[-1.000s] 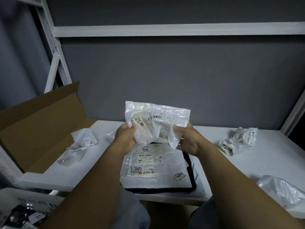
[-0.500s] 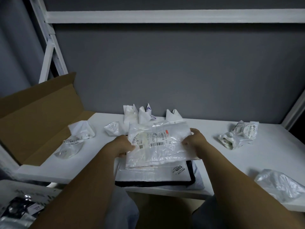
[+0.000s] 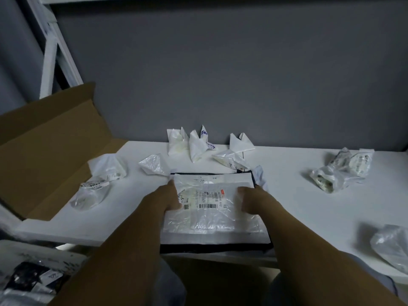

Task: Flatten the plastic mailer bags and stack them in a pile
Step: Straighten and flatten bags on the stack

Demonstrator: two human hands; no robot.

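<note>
**Head view:** A person's left hand (image 3: 169, 198) and right hand (image 3: 250, 200) hold a clear mailer bag (image 3: 209, 215) by its two side edges. The bag lies label-up on top of the pile (image 3: 212, 240) of flattened bags at the near edge of the white table (image 3: 298, 202). Both hands are curled on the plastic, the left at the left edge and the right at the right edge. Their fingertips are tucked under the film, out of sight.

A barcode and lines of print show on the bag's label, too small and dim to read. The lowest bag in the pile has a black border (image 3: 215, 248), and the forearms cover its near corners. The number of bags in the pile cannot be counted.

Crumpled, unflattened bags lie scattered on the table:
- The left bags (image 3: 103, 173) sit just beside an open cardboard box (image 3: 48, 151), which the picture's left edge cuts off.
- The rear bags (image 3: 196, 144) stand in a cluster against the grey wall (image 3: 242, 74).
- The right bags (image 3: 344, 171) lie well apart from the pile.
- The corner bag (image 3: 391, 248) at lower right is cropped by the picture's edge.

A white shelf frame (image 3: 51, 51) rises at upper left, its top out of view. Below the table at lower left sits a dark, blurred clutter (image 3: 26, 281) that cannot be identified.
</note>
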